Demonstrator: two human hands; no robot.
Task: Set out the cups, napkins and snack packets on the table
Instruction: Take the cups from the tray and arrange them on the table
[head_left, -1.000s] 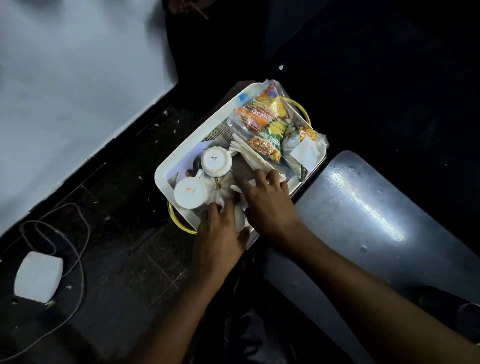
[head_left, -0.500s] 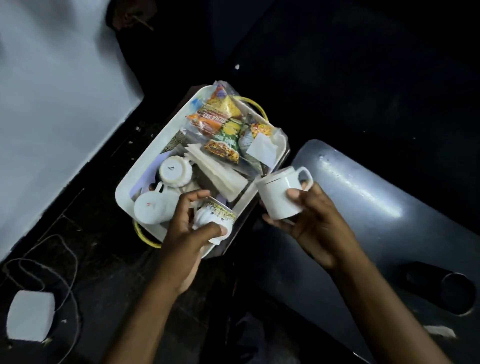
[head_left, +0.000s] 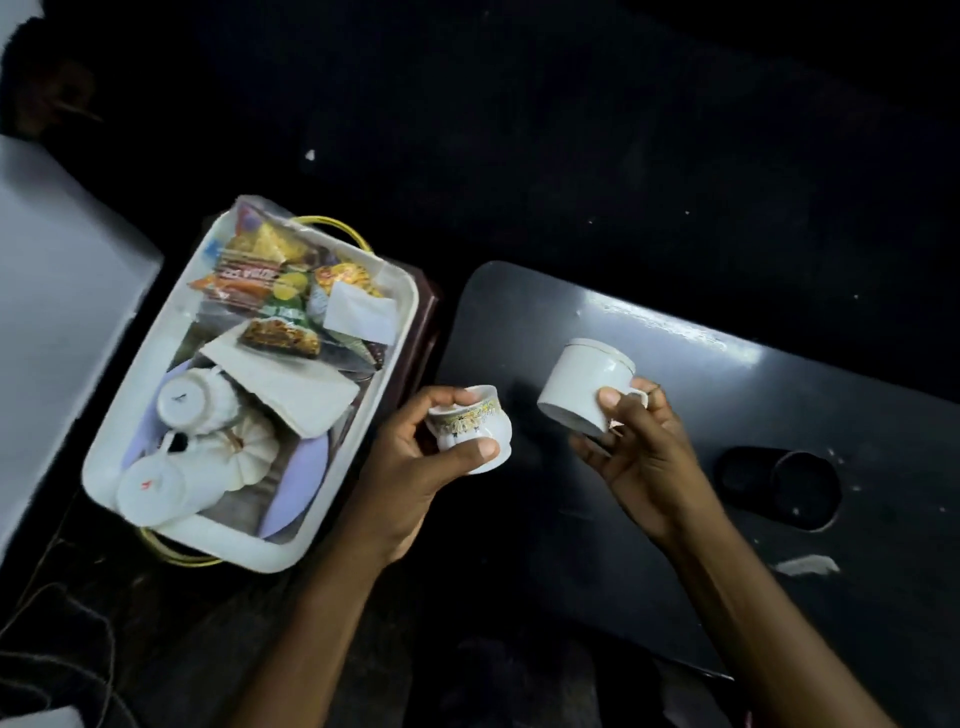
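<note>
My left hand (head_left: 415, 467) grips a small white cup with a flowered band (head_left: 470, 427), held just right of the tray over the table's left edge. My right hand (head_left: 644, 441) holds a plain white cup (head_left: 582, 387) by its handle, tilted, above the dark table (head_left: 727, 374). The white tray (head_left: 156, 364) on the left holds two upturned white cups (head_left: 179, 397) (head_left: 150, 486), folded white napkins (head_left: 291, 379) and a clear bag of colourful snack packets (head_left: 275, 280).
A round cup-holder recess (head_left: 779, 488) is sunk in the table right of my right hand. A pale scrap (head_left: 808, 565) lies on the table near it. A white surface (head_left: 57, 312) stands left of the tray. Cables (head_left: 67, 634) run over the dark floor.
Both hands lifted a cup each out of the tray and carried them right, over the dark table. The view has swung right, so the tray now sits further left.
</note>
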